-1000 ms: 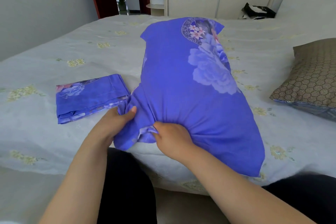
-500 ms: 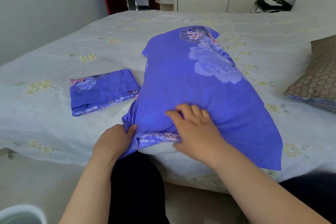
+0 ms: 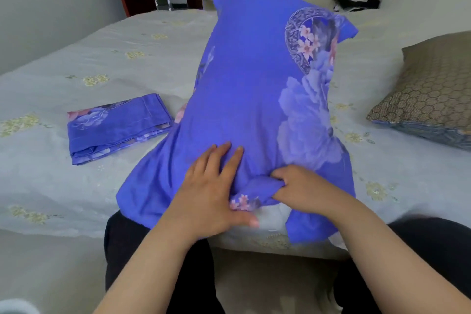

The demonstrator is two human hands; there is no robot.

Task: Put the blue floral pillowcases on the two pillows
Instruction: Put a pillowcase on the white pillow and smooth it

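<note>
Soft, light pillow in blue floral cotton pillowcase (image 3: 249, 89) | left hand (image 3: 211, 191) pressed flat, fingers straight | right hand (image 3: 303, 188) fingers clamped on bunched open hem | best gripped at hem corners

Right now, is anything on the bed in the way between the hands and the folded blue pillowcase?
Nothing visible blocks it. The folded pillowcase lies on bare bedspread, left of the covered pillow. The left hand rests flat on that pillow and the right hand grips its bunched open end, so both are busy.

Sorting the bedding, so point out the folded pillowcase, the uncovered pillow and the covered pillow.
folded pillowcase (image 3: 117, 127), head view, top fold.
uncovered pillow (image 3: 430, 89), head view, honeycomb face.
covered pillow (image 3: 249, 79), head view, plain blue middle.
</note>
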